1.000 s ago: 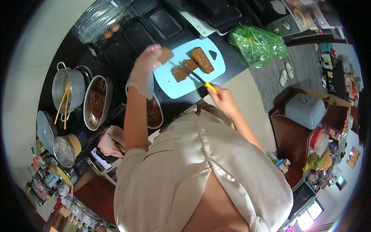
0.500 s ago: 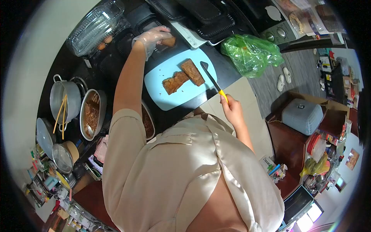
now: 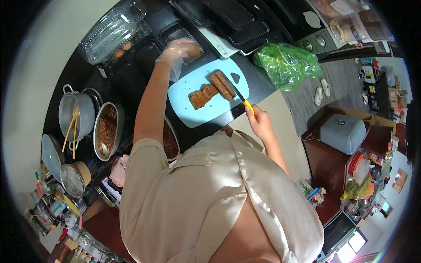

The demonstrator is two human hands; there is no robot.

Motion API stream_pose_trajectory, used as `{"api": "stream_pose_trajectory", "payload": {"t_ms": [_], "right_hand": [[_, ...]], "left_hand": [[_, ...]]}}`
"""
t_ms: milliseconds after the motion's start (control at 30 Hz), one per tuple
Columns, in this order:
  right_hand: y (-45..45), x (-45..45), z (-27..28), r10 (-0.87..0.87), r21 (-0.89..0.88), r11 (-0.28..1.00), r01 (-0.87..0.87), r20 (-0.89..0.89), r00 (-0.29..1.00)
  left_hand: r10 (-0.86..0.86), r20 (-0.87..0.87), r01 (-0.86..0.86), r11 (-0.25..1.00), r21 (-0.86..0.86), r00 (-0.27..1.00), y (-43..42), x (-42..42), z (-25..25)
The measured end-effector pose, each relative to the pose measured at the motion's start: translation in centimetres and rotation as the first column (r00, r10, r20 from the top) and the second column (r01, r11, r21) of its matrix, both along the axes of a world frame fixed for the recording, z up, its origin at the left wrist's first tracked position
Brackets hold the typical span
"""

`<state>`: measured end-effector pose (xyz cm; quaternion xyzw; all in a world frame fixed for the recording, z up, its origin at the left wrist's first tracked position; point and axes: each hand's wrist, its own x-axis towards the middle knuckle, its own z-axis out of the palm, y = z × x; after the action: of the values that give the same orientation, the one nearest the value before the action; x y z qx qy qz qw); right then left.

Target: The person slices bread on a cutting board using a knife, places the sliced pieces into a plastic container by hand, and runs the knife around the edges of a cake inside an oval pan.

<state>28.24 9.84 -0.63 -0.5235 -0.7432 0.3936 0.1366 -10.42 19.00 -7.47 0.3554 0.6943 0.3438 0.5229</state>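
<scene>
Light-blue plastic, a broad round-cornered cutting board spreads between the two hands. Ahead of the right hand sits a crumpled, translucent green plastic bag. Beneath the left hand, covered by a clear plastic glove, is a black ribbed plastic tray. The bare right hand grips a slim yellow-handled knife, its blade along a long brown slab. Farther from that hand lies a ragged brown chunk. The left fingers hold a small light-brown piece over the tray; whether it touches, I cannot tell.
</scene>
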Motion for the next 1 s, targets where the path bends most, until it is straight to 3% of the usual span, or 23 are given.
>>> {"api": "stream_pose_trajectory", "payload": {"t_ms": [100, 233, 267, 300, 333, 400, 500, 667, 800, 867, 933, 1000], "right_hand": [[-0.1, 0.1, -0.4, -0.014, -0.015, 1.0, 0.014, 0.015, 1.0], [-0.6, -0.1, 0.3, -0.021, -0.031, 0.999, 0.021, 0.026, 0.999], [-0.6, -0.1, 0.4, -0.023, -0.021, 0.999, 0.024, 0.037, 0.999], [-0.5, -0.1, 0.5, -0.027, -0.011, 1.0, 0.028, 0.047, 0.999], [-0.2, 0.0, 0.2, -0.028, -0.012, 1.0, 0.028, 0.047, 0.999], [-0.1, 0.1, -0.5, -0.069, -0.029, 0.997, 0.07, 0.033, 0.997], [0.3, -0.3, -0.5, -0.059, 0.008, 0.998, 0.059, 0.01, 0.998], [0.9, -0.9, -0.3, -0.029, 0.017, 0.999, 0.029, -0.004, 1.0], [0.8, -0.2, 0.1, 0.054, -0.102, 0.993, -0.051, 0.03, 0.998], [0.7, -0.4, 0.7, 0.086, -0.167, 0.983, -0.08, 0.029, 0.996], [0.3, -0.1, 0.6, 0.123, -0.237, 0.965, -0.113, 0.03, 0.992], [0.3, -0.1, -0.5, 0.209, -0.204, 0.958, -0.201, 0.021, 0.978]], "left_hand": [[0.205, 0.201, -0.253, 0.934, 0.251, 0.958, 1.0, -2.9, -0.9], [0.343, 0.227, -0.386, 0.904, 0.185, 0.911, 3.3, -5.2, -0.9], [0.301, -0.133, -0.272, 0.942, 0.197, 0.944, 3.6, -5.6, -1.0], [0.219, -0.477, -0.157, 0.974, 0.165, 0.851, 3.9, -5.8, -0.9], [0.218, -0.477, -0.157, 0.974, 0.165, 0.851, 3.7, -5.3, 0.1], [0.258, -0.655, -0.094, 0.957, 0.275, 0.71, 2.5, -3.8, 1.6], [0.202, -0.708, -0.08, 0.976, 0.202, 0.676, 1.8, -2.7, 0.7], [0.096, -0.74, 0.001, 0.992, 0.13, 0.666, 1.6, -1.3, 2.7], [0.181, -0.758, -0.013, 0.975, 0.222, 0.627, -1.6, 0.4, 4.8], [0.007, -0.573, 0.02, 0.999, 0.041, 0.82, -5.7, 3.3, 8.7], [-0.206, -0.429, 0.177, 0.978, -0.108, 0.879, -10.0, 5.0, 8.2], [-0.315, -0.425, 0.229, 0.943, -0.243, 0.849, -13.4, 7.1, 6.7]]}}
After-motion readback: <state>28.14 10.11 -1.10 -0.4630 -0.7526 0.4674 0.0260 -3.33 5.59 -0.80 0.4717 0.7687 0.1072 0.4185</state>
